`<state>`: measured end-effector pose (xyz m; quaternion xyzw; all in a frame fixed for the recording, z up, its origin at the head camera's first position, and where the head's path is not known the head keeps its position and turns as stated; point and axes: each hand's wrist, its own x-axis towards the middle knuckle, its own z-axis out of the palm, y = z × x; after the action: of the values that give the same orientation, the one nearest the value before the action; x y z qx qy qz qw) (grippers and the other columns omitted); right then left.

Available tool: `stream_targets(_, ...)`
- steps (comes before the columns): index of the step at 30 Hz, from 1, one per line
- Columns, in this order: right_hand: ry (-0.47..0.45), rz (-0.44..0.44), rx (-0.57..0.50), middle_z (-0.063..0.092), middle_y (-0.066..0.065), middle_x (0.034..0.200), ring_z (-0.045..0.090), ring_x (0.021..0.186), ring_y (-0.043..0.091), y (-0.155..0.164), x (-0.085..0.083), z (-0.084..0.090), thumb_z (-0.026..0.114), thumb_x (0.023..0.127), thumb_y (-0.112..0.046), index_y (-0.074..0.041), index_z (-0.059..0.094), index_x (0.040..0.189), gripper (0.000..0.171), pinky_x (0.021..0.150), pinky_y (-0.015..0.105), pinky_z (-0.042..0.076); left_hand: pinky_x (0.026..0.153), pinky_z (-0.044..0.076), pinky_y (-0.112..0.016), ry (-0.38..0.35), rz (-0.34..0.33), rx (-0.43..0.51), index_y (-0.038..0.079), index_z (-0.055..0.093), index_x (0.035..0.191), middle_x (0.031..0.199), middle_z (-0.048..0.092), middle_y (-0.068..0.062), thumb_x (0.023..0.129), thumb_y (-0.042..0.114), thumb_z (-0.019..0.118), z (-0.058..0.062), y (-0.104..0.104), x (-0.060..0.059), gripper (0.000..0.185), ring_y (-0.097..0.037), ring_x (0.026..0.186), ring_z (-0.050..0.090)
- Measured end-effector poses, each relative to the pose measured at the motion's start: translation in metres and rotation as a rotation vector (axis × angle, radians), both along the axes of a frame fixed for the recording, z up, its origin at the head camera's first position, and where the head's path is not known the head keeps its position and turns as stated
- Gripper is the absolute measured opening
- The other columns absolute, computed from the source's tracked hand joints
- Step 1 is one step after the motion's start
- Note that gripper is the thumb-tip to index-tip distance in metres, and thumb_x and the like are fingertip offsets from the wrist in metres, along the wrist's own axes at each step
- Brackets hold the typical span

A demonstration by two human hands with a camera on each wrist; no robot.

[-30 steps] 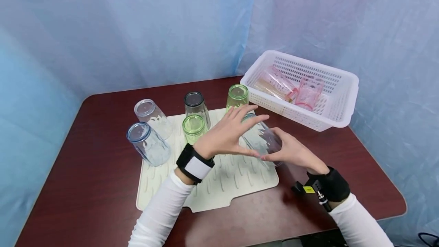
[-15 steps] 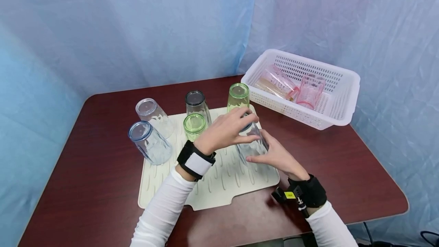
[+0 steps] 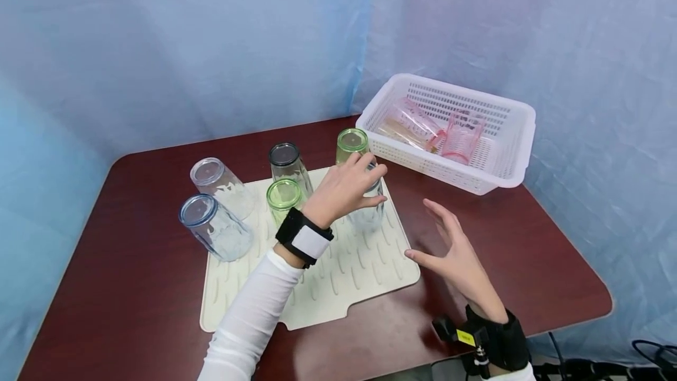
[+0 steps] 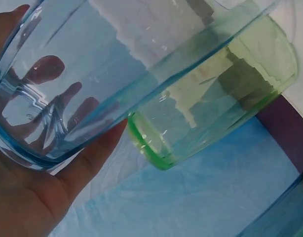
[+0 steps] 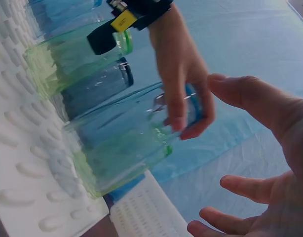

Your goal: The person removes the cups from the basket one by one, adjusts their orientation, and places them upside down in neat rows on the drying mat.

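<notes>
My left hand (image 3: pixel 346 188) grips the base of a clear blue-tinted glass (image 3: pixel 367 211) that stands upside down on the cream drying mat (image 3: pixel 338 287), near its right edge. The left wrist view shows my fingers through that glass (image 4: pixel 67 84), with a green glass (image 4: pixel 220 98) just behind it. My right hand (image 3: pixel 456 257) hovers open over the table to the right of the mat, holding nothing. In the right wrist view the held glass (image 5: pixel 127 133) stands on the mat (image 5: pixel 16 163) with the left hand (image 5: pixel 183 79) on top.
Several more upturned glasses stand on and beside the mat: two green (image 3: pixel 282 196) (image 3: pixel 351 141), one dark (image 3: pixel 285 160), two clear at the left (image 3: pixel 211 225) (image 3: pixel 217 184). A white basket (image 3: pixel 508 154) at the back right holds pink glasses (image 3: pixel 461 137). Blue curtains surround the brown table (image 3: pixel 508 234).
The tilted glass has been stood upside down on the mat under my left hand. My right hand has let go of it and drawn back to the right, open.
</notes>
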<state>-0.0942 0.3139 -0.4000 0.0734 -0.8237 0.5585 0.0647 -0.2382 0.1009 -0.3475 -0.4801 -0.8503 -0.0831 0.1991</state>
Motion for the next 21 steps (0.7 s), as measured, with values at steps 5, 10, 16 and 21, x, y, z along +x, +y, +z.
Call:
stream_targets(5, -0.014, -0.042, -0.01, 0.029, 0.007, 0.15, 0.02, 0.142, 0.029, 0.004, 0.008, -0.001, 0.078, 0.081, -0.008, -0.016, 0.031, 0.149, 0.083, 0.112, 0.051, 0.017, 0.053, 0.047, -0.029, -0.036, 0.031, -0.035, 0.013, 0.062, 0.11, 0.107, 0.055, -0.009, 0.086, 0.041, 0.072, -0.011, 0.003, -0.007, 0.039, -0.025, 0.093, 0.051)
stream_targets(10, -0.02, -0.049, -0.041, 0.032, 0.007, 0.148, 0.021, 0.142, 0.03, 0.005, 0.012, -0.005, 0.078, 0.08, -0.006, -0.013, 0.036, 0.146, 0.079, 0.111, 0.052, 0.018, 0.056, 0.049, -0.033, -0.077, 0.066, -0.061, 0.013, 0.061, 0.111, 0.107, 0.054, -0.009, 0.086, 0.042, 0.072, -0.017, 0.007, -0.012, 0.04, -0.025, 0.096, 0.051)
stream_targets(16, -0.021, -0.063, -0.037, 0.034, 0.008, 0.147, 0.023, 0.141, 0.031, 0.007, 0.014, -0.006, 0.078, 0.082, -0.007, -0.011, 0.037, 0.145, 0.075, 0.111, 0.05, 0.02, 0.061, 0.05, -0.036, -0.071, 0.065, -0.061, 0.013, 0.061, 0.114, 0.108, 0.055, -0.01, 0.085, 0.041, 0.073, -0.017, 0.012, -0.013, 0.042, -0.027, 0.096, 0.052)
stream_targets(21, 0.01, -0.084, -0.02, 0.038, 0.01, 0.145, 0.027, 0.14, 0.03, 0.016, 0.009, 0.0, 0.076, 0.083, -0.008, -0.009, 0.039, 0.143, 0.07, 0.111, 0.05, 0.021, 0.07, 0.051, -0.039, -0.073, 0.055, -0.048, 0.013, 0.059, 0.124, 0.117, 0.055, -0.011, 0.084, 0.044, 0.073, -0.015, 0.015, -0.013, 0.052, -0.027, 0.1, 0.054)
